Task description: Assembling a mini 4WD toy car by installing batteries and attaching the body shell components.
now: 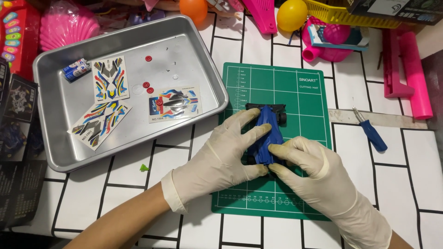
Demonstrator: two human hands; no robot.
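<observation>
A small blue plastic toy racing car with black wheels point(267, 133) is lying on a green gridded cutting mat point(304, 92), its long axis running from the near edge of the mat toward the far edge, leaning slightly to the right at the far end. Which end is the nose cannot be told, since the hands are covering much of it.

The left hand point(221, 157), in a cream latex glove, is resting against the car's left side with its fingers spread along the body and its thumb tucked against the near end. The right hand point(314, 170), gloved the same way, is pinching the near end of the car, fingertips pressed together against the blue shell.

To the left of the mat, a shallow rectangular metal tray point(60, 157) is holding three rectangular sticker sheets point(174, 104) printed in blue, yellow and red, two lying at a slant and one nearly level, plus a small blue cylindrical battery point(76, 69) in its far left corner and a few small red round parts point(148, 58). A dark printed cardboard box point(16, 120) is sitting at the table's left edge. A blue-handled screwdriver point(371, 131) is lying to the right of the mat, beside a pink plastic piece point(413, 74).
</observation>
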